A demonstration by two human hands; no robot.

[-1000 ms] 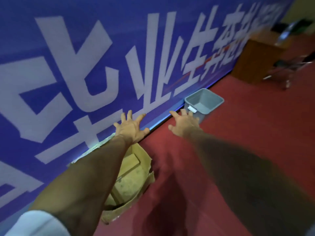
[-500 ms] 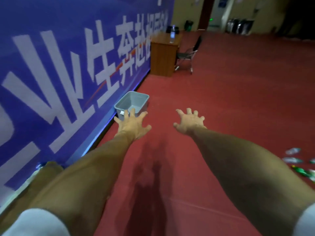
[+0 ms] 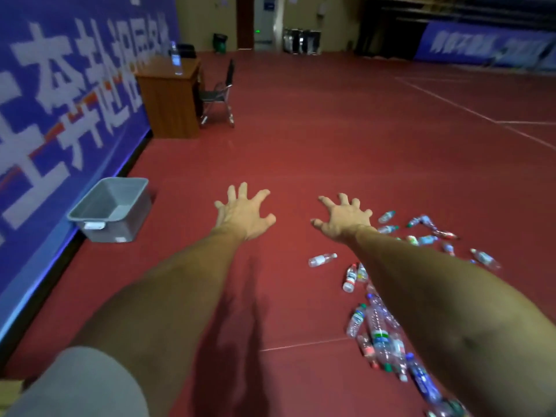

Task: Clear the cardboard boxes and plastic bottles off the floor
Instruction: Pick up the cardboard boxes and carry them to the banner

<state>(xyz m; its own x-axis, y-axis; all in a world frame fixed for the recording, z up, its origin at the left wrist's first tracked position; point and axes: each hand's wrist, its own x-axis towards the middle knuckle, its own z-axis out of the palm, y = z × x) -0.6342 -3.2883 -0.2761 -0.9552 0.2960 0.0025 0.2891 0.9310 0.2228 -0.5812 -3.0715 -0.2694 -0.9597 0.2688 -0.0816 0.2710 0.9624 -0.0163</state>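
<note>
Bottles [image 3: 377,329] are lying loose, risking a slip underfoot; left hand [image 3: 243,215] and right hand [image 3: 346,221] are hovering splayed, empty.

Floor [image 3: 301,152]: red, smooth, matt with faint sheen; plastic bottles [image 3: 379,335]: clear, glossy, some crinkled, coloured caps, printed labels; bin [image 3: 132,218]: grey plastic, smooth, dull finish; counter [image 3: 171,109]: brown wood-grain panels, smooth, low gloss; bottle on counter [image 3: 176,60]: clear plastic, shiny; chair [image 3: 210,96]: black seat and back, matt, frame of bright glossy metal tube; banner [image 3: 45,115]: blue printed sheet, matt, fine grid-like texture; sleeve [image 3: 84,386]: grey cloth, soft, matt; cardboard edge [image 3: 10,388]: brown, dull, rough-looking.
</note>
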